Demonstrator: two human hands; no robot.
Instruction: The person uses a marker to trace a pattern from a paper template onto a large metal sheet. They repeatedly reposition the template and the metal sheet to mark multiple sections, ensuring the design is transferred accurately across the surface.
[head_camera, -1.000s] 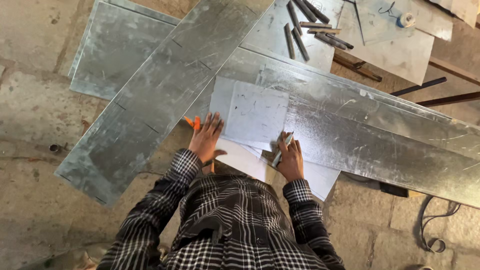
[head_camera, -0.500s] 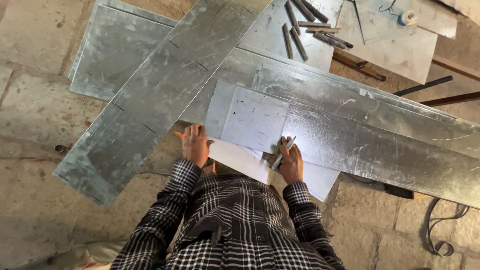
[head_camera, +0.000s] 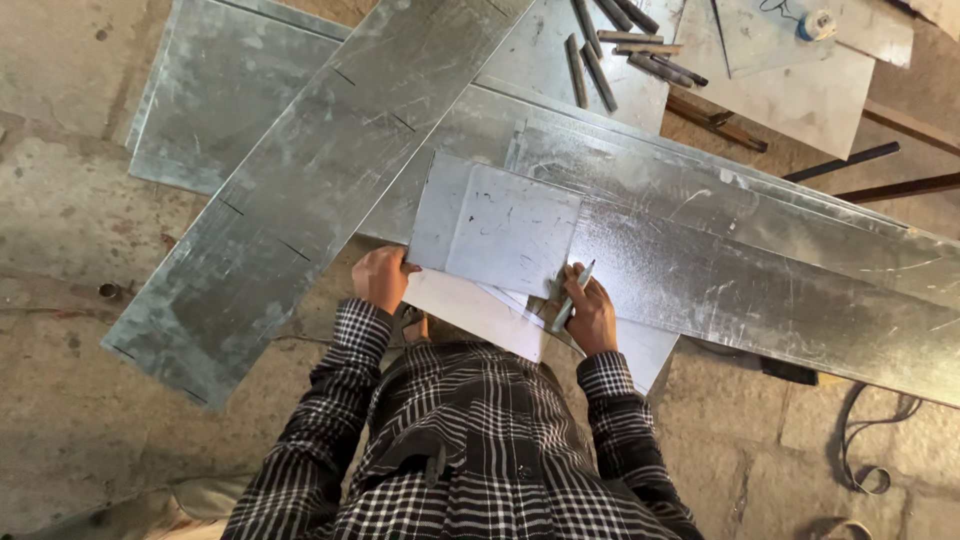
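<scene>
Fingers (head_camera: 372, 283) of my left hand (head_camera: 380, 278) curl over the near-left corner of a small rectangular grey sheet-metal piece (head_camera: 505, 228), gripping its edge, while my right hand (head_camera: 590, 312) closes around one slim grey metal scriber (head_camera: 572, 297) at the piece's near-right corner. I count one small piece, lying atop two long galvanised strips (head_camera: 330, 170) that cross on the concrete floor (head_camera: 60, 220), with about six dark metal rods (head_camera: 620, 40) on a far sheet. Since half a second ago, my left hand has slid from the floor side onto the piece's corner. Its long axis runs left-right; the scriber points up and away, slightly rightward.
</scene>
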